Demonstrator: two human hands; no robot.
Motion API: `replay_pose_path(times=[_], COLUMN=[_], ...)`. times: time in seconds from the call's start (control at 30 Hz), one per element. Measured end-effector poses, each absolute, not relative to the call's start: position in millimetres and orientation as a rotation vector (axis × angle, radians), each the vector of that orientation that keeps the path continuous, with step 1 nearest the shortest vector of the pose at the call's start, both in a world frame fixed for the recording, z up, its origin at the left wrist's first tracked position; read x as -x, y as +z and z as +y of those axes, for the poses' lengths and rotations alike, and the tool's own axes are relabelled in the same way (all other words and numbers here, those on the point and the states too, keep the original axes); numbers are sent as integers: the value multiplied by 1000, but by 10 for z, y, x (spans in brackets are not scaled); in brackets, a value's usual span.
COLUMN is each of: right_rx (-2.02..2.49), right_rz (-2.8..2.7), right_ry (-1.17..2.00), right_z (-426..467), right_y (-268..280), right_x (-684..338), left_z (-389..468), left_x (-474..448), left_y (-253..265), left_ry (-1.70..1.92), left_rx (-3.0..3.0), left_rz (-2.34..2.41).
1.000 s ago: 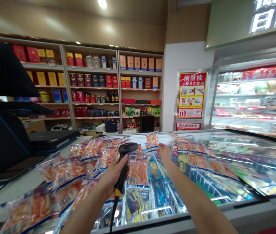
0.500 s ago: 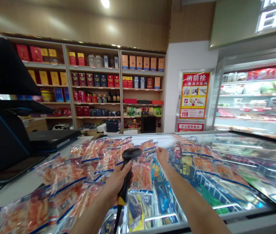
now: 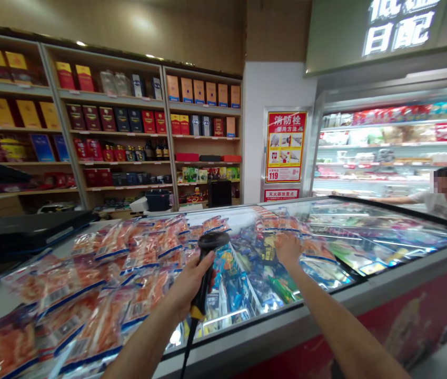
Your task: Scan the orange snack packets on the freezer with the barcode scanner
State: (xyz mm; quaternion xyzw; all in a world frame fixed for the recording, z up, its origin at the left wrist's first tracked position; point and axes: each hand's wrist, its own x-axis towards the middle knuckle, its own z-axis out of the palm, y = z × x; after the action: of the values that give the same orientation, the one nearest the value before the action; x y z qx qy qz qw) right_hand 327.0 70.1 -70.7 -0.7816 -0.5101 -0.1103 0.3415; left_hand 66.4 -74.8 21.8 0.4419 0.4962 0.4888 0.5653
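Left hand (image 3: pixel 191 284) grips a barcode scanner (image 3: pixel 212 241) by its handle, likely keeping its head unobstructed; right hand (image 3: pixel 288 249) is among orange packets (image 3: pixel 318 250) atop a freezer (image 3: pixel 247 343), grip unclear

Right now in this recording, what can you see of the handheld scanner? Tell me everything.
The scanner looks like matte plastic: a broad, rounded black head on a slim black handle with yellow near its base. A dark cable runs down from there. Held roughly upright, head uppermost, it appears above the glass-topped display case. The left hand wraps the handle, hiding part of it. Its scanning window isn't visible.
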Motion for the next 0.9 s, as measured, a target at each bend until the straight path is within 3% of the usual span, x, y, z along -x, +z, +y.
replay_pose_path(times=[0.17,0.4,0.6,0.9], right_rx=[2190,1972,2109,1569], right_rz=[-1251,-1402,-1409,-1208], right_ry=[-163,104,251,122], right_z=[659,774,963,1082], right_y=[-776,-797,-840,-624], right_x=[-3473,-3349,-3396,-2880], left_z=[-730,-714,-688,-744], left_x=[-725,-675,-483,-356], left_y=[191,215,181,181], left_ry=[1129,1173,1197,1194], left_rx=[-1084,-1046,-1068,-1047], left_rz=[1138,1178,1203,1184])
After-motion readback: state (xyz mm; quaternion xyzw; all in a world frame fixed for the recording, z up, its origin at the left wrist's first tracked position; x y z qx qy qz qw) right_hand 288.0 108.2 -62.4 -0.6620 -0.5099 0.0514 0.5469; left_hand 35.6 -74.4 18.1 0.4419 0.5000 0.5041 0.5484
